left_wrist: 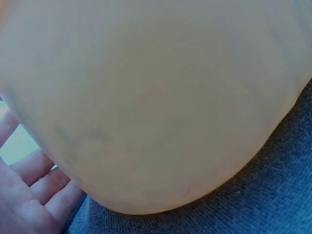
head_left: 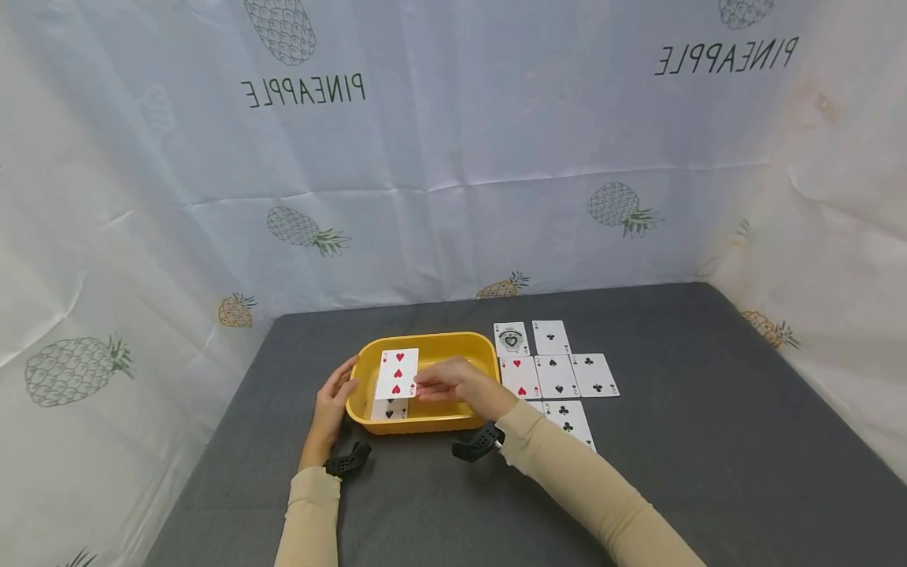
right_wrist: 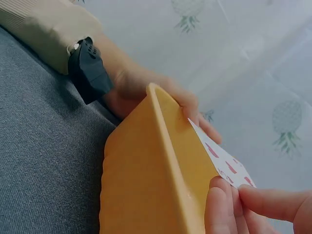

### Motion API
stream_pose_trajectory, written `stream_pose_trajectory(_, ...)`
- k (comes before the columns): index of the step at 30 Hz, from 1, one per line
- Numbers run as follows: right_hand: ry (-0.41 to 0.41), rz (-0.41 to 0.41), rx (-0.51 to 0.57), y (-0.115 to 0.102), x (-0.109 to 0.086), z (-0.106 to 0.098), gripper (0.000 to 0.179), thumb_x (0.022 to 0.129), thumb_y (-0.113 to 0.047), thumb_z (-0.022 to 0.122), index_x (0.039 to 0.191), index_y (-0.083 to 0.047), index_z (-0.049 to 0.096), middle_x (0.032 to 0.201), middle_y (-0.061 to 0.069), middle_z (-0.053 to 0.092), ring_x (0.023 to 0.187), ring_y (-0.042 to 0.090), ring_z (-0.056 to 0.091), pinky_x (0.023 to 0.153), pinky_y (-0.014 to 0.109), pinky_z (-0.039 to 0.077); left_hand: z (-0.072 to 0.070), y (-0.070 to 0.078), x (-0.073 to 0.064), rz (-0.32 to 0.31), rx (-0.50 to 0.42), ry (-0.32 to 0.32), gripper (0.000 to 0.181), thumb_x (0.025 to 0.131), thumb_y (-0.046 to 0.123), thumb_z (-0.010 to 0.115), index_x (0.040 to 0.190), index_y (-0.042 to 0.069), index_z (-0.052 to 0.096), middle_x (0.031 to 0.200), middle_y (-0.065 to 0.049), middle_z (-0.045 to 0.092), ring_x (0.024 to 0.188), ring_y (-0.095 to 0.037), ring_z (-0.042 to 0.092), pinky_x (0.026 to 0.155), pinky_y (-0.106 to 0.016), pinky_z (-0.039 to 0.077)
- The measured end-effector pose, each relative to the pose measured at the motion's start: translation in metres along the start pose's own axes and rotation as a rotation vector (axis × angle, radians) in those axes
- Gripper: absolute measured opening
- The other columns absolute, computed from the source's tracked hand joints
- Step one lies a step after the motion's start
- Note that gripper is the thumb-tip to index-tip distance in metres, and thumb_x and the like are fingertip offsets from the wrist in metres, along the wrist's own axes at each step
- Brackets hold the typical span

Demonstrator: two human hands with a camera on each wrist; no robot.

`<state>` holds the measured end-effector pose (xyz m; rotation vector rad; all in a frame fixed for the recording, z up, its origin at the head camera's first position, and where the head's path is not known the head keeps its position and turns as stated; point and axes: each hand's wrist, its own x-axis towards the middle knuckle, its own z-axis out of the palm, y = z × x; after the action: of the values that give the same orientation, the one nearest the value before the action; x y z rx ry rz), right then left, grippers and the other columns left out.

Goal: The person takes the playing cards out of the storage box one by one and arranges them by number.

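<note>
My right hand (head_left: 457, 384) pinches a three of hearts (head_left: 397, 374) by its lower right corner, thumb above, fingers beneath. The card hangs over the left part of a yellow plastic tub (head_left: 459, 340). Below it lies a black spade card (head_left: 389, 409) in the tub, partly covered. At the tub's left end my left hand (head_left: 330, 405) holds the rim, its thumb over the edge. In the right wrist view the hearts card (right_wrist: 222, 156) is tilted above the tub wall (right_wrist: 136, 170). The left wrist view is mostly filled by the tub's blurred outer side (left_wrist: 161, 122).
Right of the tub, playing cards lie face up in rows: an ornate ace (head_left: 512, 339), an ace of clubs (head_left: 551, 338), a two of hearts (head_left: 520, 376), a two of spades (head_left: 557, 376), a two of clubs (head_left: 595, 374), a three of clubs (head_left: 567, 417). My right forearm partly covers the front row.
</note>
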<state>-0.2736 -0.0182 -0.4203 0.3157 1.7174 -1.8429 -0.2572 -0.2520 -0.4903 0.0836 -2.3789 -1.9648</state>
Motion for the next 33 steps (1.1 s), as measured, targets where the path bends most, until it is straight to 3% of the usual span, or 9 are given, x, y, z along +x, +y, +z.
stream_pose_trajectory(4, -0.015, -0.048, -0.037, 0.0, -0.009, -0.003, 0.016, 0.086, -0.004, 0.067, 0.099, 0.006, 0.07, 0.063, 0.005, 0.065, 0.053, 0.011, 0.064, 0.055, 0.021, 0.055, 0.0, 0.0, 0.0, -0.004, 0.005, -0.003, 0.045, 0.101, 0.018, 0.046, 0.145, 0.019, 0.042, 0.153, -0.008, 0.041, 0.118, 0.003, 0.046, 0.086, 0.0, 0.039)
stream_pose_trajectory(10, -0.056, -0.088, -0.097, 0.002, -0.018, -0.011, 0.015, 0.087, -0.006, 0.067, 0.098, 0.004, 0.069, 0.068, 0.004, 0.066, 0.058, 0.01, 0.065, 0.074, 0.03, 0.058, -0.001, -0.002, -0.001, 0.001, 0.012, 0.007, 0.044, 0.101, 0.018, 0.045, 0.145, 0.018, 0.043, 0.151, -0.011, 0.043, 0.108, 0.015, 0.048, 0.085, -0.001, 0.04)
stream_pose_trajectory(18, -0.171, -0.163, -0.139, 0.003, -0.036, -0.032, 0.024, 0.089, -0.01, 0.065, 0.108, 0.005, 0.065, 0.078, 0.002, 0.067, 0.068, 0.009, 0.067, 0.089, 0.037, 0.055, -0.001, -0.003, -0.002, 0.009, 0.002, 0.005, 0.045, 0.101, 0.019, 0.046, 0.146, 0.016, 0.041, 0.15, -0.014, 0.043, 0.106, 0.016, 0.049, 0.085, -0.002, 0.041)
stream_pose_trajectory(25, -0.122, -0.123, -0.127, -0.004, -0.047, -0.05, 0.031, 0.091, -0.008, 0.062, 0.117, 0.009, 0.061, 0.072, 0.001, 0.066, 0.063, 0.009, 0.066, 0.067, 0.025, 0.059, -0.001, -0.001, -0.002, 0.016, -0.011, -0.008, 0.045, 0.101, 0.018, 0.047, 0.145, 0.017, 0.042, 0.15, -0.013, 0.044, 0.107, 0.014, 0.05, 0.086, -0.004, 0.042)
stream_pose_trajectory(33, -0.095, -0.14, -0.162, -0.005, -0.06, -0.075, 0.034, 0.092, -0.008, 0.061, 0.121, 0.01, 0.059, 0.071, 0.0, 0.067, 0.062, 0.009, 0.067, 0.063, 0.022, 0.057, 0.0, -0.003, 0.001, 0.019, -0.017, 0.0, 0.044, 0.1, 0.017, 0.047, 0.145, 0.017, 0.043, 0.148, -0.013, 0.045, 0.105, 0.013, 0.051, 0.085, -0.004, 0.043)
